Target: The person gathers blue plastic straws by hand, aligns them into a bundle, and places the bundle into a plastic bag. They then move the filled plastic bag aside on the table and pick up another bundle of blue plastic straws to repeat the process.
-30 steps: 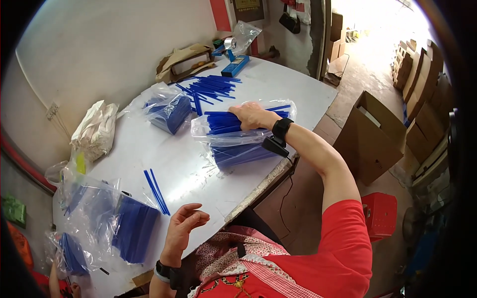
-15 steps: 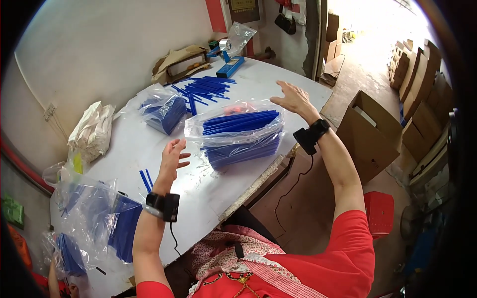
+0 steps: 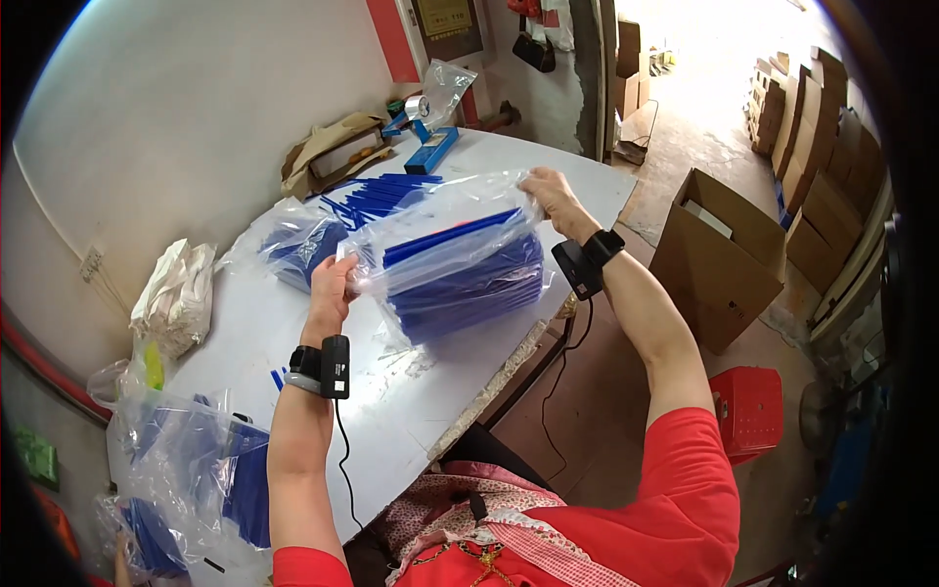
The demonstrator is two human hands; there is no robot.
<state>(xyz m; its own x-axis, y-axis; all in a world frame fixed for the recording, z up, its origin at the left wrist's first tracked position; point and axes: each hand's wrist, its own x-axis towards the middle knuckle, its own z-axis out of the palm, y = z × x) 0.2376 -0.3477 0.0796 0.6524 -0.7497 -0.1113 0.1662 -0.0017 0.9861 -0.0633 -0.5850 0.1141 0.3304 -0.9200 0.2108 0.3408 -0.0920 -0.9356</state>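
Note:
A clear plastic bag (image 3: pixel 440 207) full of blue sticks (image 3: pixel 465 284) stands on the white table in front of me. My left hand (image 3: pixel 334 290) is closed on the bag's left edge near its mouth. At the opposite upper corner my right hand (image 3: pixel 556 199) grips the plastic, fingers bent round it. Between the hands the bag's mouth is stretched wide, and the upper sticks show through it. Each wrist wears a black strapped device with a cable.
Behind lie loose blue sticks (image 3: pixel 386 196), another bagged bundle (image 3: pixel 293 245) and a blue tape dispenser (image 3: pixel 431 150). More bagged sticks (image 3: pixel 245 489) are at the lower left, where part of another person's arm shows. An open cardboard box (image 3: pixel 719 269) and a red crate (image 3: pixel 747 414) stand right of the table.
Both hands were open and apart from the bag; now they have closed on its two ends. The bag's mouth has been pulled up and drawn taut. The whole view has shifted slightly.

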